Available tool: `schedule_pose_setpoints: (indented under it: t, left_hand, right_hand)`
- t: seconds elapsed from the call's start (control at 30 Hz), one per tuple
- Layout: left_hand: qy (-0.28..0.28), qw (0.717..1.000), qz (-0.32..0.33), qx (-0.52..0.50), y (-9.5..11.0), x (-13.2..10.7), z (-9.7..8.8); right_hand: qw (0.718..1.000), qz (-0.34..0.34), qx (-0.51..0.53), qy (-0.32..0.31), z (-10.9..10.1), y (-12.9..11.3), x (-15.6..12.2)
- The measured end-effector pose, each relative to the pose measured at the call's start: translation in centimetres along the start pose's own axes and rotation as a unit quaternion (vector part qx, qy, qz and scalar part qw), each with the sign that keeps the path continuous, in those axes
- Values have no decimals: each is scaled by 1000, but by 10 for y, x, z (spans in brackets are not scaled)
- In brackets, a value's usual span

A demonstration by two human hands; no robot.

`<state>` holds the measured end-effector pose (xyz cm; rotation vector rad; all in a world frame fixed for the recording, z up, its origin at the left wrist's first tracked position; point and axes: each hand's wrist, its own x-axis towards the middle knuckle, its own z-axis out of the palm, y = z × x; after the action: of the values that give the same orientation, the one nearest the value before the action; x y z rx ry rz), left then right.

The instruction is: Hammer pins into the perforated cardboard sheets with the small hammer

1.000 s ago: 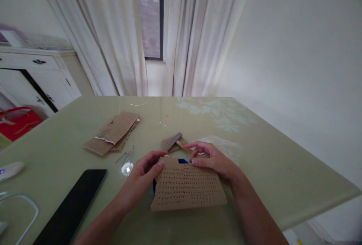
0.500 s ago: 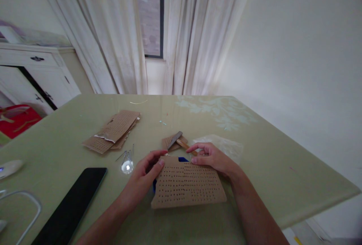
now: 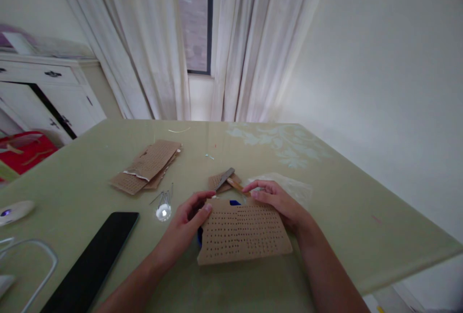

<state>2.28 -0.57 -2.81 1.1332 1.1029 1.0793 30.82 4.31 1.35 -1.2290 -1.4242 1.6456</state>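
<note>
A brown cardboard sheet [image 3: 246,231] full of small punched holes tilts towards me at the near middle of the table. My left hand [image 3: 193,214] grips its upper left corner, thumb on the face and fingers behind. At the upper right edge my right hand [image 3: 275,202] holds it, fingers curled over; part of that grip is hidden. Something blue [image 3: 235,202] peeks out behind the sheet at the top and left; its kind is hidden. Just beyond lies a hammer [image 3: 226,178] with a wooden handle, its head on a small holed cardboard piece [image 3: 216,180].
Left of my hands, several nails [image 3: 165,197] stick up from a shiny round piece [image 3: 163,212]. Farther back is a stack of holed cardboard [image 3: 152,161]. A black flat slab [image 3: 96,260], a white cable [image 3: 50,255] and a white mouse [image 3: 16,211] lie left; a clear plastic bag [image 3: 289,185] lies right.
My right hand has shifted slightly along the sheet's top edge, its thumb lifting a little. The sheet is almost where it was; the whole view has drifted slightly.
</note>
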Motion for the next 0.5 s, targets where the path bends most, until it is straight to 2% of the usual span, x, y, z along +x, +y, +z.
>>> schedule_pose_setpoints:
  t: [0.17, 0.23, 0.3, 0.37, 0.43, 0.5]
  left_hand:
    - [15, 999, 19, 31, 7, 3, -4]
    - [51, 996, 43, 65, 11, 10, -18]
    - [111, 980, 70, 146, 14, 19, -39]
    - [169, 940, 85, 284, 16, 27, -64]
    - [215, 871, 69, 435, 16, 30, -86]
    - [230, 803, 45, 548, 13, 29, -101]
  right_hand:
    - [997, -19, -56, 40, -5, 0, 2]
    - [990, -52, -94, 87, -12, 0, 6]
    - [981, -81, -113, 139, -20, 2, 12]
    - [974, -97, -114, 169, -26, 5, 18]
    - [972, -106, -119, 175, -28, 8, 23]
    - [970, -112, -136, 168, -27, 11, 25]
